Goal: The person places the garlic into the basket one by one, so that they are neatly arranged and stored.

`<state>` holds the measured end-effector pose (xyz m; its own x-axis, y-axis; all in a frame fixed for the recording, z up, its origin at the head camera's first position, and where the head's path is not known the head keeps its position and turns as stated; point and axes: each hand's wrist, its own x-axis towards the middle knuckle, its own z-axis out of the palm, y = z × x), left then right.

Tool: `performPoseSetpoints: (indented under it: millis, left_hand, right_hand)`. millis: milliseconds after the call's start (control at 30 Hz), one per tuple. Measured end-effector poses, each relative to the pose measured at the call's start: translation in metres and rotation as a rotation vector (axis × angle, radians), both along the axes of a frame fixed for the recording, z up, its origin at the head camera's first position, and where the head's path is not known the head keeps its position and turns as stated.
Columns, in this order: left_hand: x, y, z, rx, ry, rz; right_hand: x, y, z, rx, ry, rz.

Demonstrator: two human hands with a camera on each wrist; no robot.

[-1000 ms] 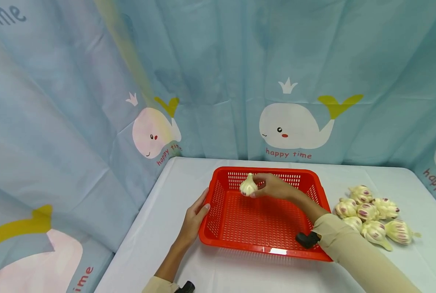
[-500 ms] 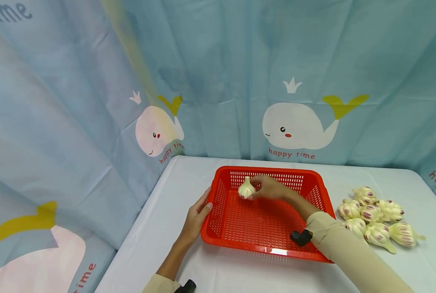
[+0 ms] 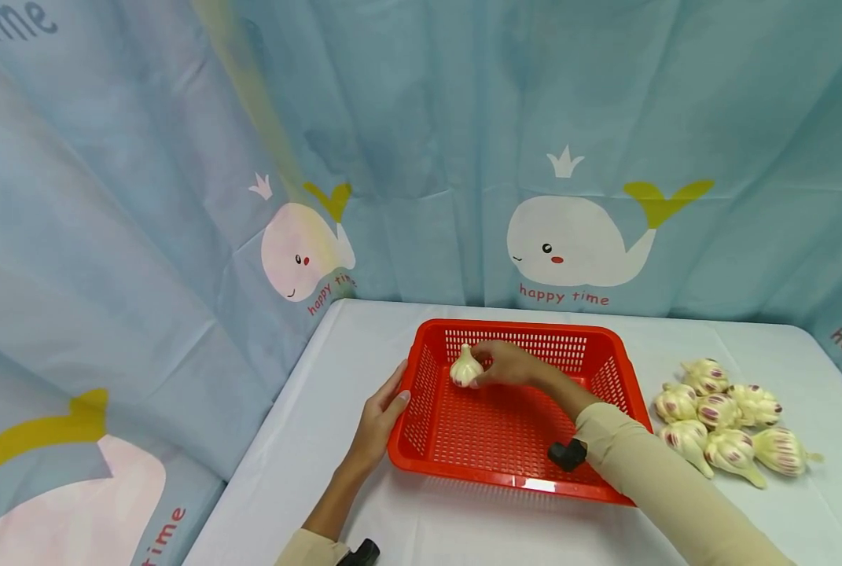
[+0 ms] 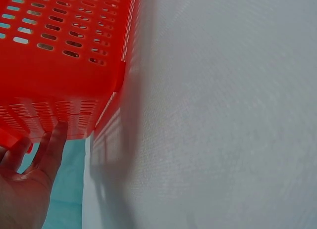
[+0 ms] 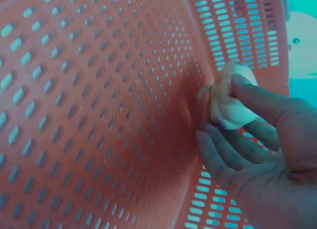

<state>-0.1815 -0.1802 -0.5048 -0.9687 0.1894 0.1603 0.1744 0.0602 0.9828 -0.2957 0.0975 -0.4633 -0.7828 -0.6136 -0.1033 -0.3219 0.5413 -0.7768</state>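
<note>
My right hand (image 3: 511, 365) pinches a garlic bulb (image 3: 466, 367) between thumb and fingers, low inside a red plastic basket (image 3: 520, 491) near its back left corner. In the right wrist view the bulb (image 5: 233, 98) is pale with purple marks, its stem turned toward the perforated basket bottom (image 5: 99, 110). My thumb lies on one side of it, and the other fingers reach beneath. At the basket's left side, my left hand (image 3: 378, 420) touches the outer wall; its fairly straight fingers (image 4: 52, 147) show against the slotted wall in the left wrist view.
Several more garlic bulbs (image 3: 721, 413) lie grouped on the white-covered table (image 3: 307, 464) right of the basket. A blue curtain (image 3: 421, 157) with whale prints stands behind the table and along its left side.
My right hand has carried the garlic bulb slightly left and down, closer to the basket's bottom. My left hand stays at the basket's left side. The head view shifted a little.
</note>
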Motion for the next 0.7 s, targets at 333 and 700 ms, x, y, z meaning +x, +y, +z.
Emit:
performPoseSetpoints:
  millis: [333, 700]
  left_hand:
    - [0.000, 0.000, 0.000, -0.014, 0.005, 0.005]
    - [0.000, 0.000, -0.001, -0.008, 0.001, -0.003]
  right_hand:
    - [0.002, -0.017, -0.002, 0.027, -0.002, 0.008]
    - [0.003, -0.027, -0.002, 0.073, 0.031, -0.041]
